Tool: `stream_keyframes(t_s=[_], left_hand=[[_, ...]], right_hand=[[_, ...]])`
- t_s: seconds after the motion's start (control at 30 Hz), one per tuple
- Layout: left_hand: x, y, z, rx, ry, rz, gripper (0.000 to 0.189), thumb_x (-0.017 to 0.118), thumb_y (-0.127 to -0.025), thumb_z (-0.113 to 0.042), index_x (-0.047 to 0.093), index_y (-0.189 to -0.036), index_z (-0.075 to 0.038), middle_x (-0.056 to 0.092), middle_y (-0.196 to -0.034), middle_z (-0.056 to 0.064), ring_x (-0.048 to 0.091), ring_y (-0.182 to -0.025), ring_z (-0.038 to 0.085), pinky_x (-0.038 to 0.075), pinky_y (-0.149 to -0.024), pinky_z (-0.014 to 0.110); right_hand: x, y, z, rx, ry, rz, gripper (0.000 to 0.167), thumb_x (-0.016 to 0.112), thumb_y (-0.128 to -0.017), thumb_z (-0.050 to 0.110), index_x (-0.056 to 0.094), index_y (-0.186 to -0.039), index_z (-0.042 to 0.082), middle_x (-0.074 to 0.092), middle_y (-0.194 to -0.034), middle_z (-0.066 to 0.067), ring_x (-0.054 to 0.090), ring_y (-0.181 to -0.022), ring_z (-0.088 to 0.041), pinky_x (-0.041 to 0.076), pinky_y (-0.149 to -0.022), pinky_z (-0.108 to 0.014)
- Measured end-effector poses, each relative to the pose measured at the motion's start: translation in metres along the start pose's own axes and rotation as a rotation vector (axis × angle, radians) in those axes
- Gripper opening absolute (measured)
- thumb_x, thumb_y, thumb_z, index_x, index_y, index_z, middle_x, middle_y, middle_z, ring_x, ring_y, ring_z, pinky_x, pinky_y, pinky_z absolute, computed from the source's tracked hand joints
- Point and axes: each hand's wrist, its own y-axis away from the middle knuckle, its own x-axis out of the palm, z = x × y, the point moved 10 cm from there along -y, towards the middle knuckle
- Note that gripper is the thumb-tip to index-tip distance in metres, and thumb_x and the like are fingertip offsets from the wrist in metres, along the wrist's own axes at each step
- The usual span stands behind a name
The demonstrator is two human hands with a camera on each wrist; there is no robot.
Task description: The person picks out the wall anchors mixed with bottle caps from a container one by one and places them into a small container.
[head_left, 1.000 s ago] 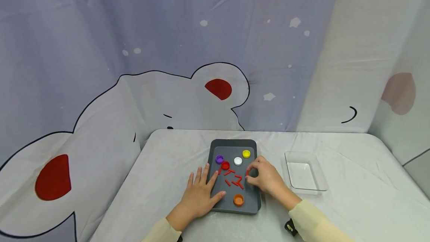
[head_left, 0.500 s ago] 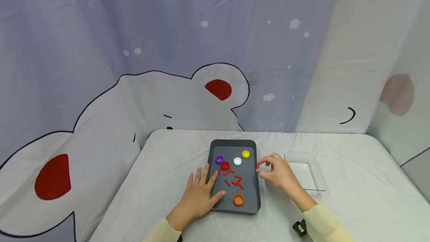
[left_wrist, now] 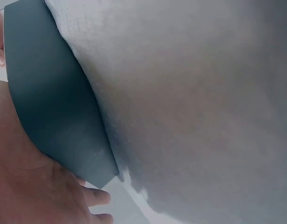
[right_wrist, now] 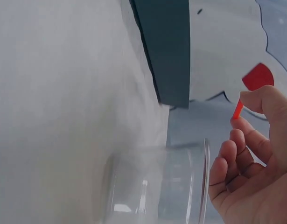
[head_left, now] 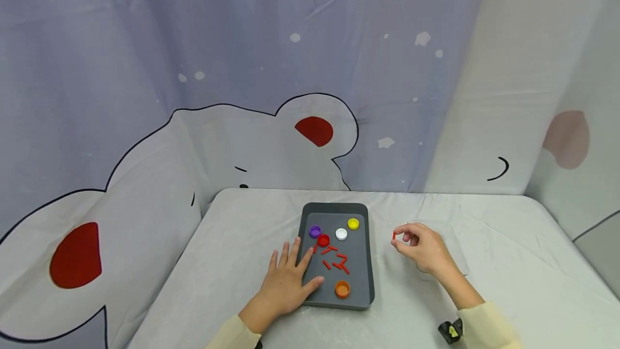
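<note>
- Head view: the stick [head_left: 394,236] is in the air to the right of the tray [head_left: 359,265], pinched between thumb and forefinger of the right hand [head_left: 428,249].
- The box [head_left: 457,252], also right of the tray, is mostly hidden by that hand.
- The left hand [head_left: 286,281] rests over the tray's left edge, fingers spread.
- Loose sticks [head_left: 326,265] lie scattered about the tray's middle; one lies close to the left forefinger, touching or not I cannot tell.
- Toward the tray's far end are the purple cup [head_left: 315,231], red cup [head_left: 323,240], white cup [head_left: 341,234] and yellow cup [head_left: 353,224]; the orange cup [head_left: 342,289] is at its near end.
- Left wrist view: the palm is close against the tray's outer wall; two fingertips show past the wall's end, apart. The rest of that grip is out of sight.
- Right wrist view: thumb and forefinger press the stick at its two ends, the other fingers bent and holding nothing.
- The stick looks like stiff, smooth plastic: probably very light, hard to break, but apt to roll or spring from an end-to-end pinch. Taking it across the middle should be surer.
</note>
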Motion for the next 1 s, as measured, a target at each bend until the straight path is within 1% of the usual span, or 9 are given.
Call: stream_keyframes(t_s=[0.13, 0.33, 0.77, 1.0], left_hand=[[0.003, -0.001, 0.002, -0.012, -0.008, 0.015, 0.079, 0.040, -0.098, -0.070, 0.033, -0.160, -0.020, 0.010, -0.169, 0.016, 0.009, -0.154, 0.046, 0.006, -0.120, 0.065], [0.002, 0.000, 0.001, -0.005, -0.006, 0.007, 0.079, 0.041, -0.098, -0.069, 0.036, -0.159, -0.019, 0.013, -0.169, 0.017, 0.011, -0.153, 0.047, 0.008, -0.119, 0.066], [0.001, 0.002, 0.001, -0.005, -0.013, -0.001, 0.079, 0.040, -0.098, -0.070, 0.036, -0.159, -0.020, 0.013, -0.169, 0.017, 0.012, -0.153, 0.047, 0.010, -0.119, 0.066], [0.001, 0.000, 0.001, -0.001, -0.008, -0.003, 0.079, 0.040, -0.099, -0.069, 0.036, -0.159, -0.019, 0.014, -0.169, 0.017, 0.013, -0.153, 0.046, 0.010, -0.119, 0.066]], right_hand=[[-0.009, 0.003, -0.011, 0.023, -0.006, 0.003, 0.015, 0.080, -0.087, 0.017, 0.075, -0.100, 0.010, 0.059, -0.082, 0.005, 0.048, -0.070, -0.005, 0.041, -0.062, -0.024], [-0.021, 0.007, -0.027, 0.073, 0.018, 0.007, 0.017, 0.079, -0.087, 0.021, 0.075, -0.100, 0.011, 0.060, -0.081, 0.006, 0.050, -0.070, -0.004, 0.041, -0.064, -0.024], [-0.046, 0.012, -0.045, 0.093, 0.043, -0.009, 0.018, 0.080, -0.087, 0.023, 0.075, -0.100, 0.011, 0.062, -0.081, 0.005, 0.051, -0.069, -0.001, 0.042, -0.063, -0.023], [-0.057, 0.014, -0.059, 0.115, 0.068, -0.004, 0.023, 0.079, -0.088, 0.027, 0.075, -0.103, 0.010, 0.062, -0.083, 0.006, 0.052, -0.070, -0.001, 0.043, -0.064, -0.024]])
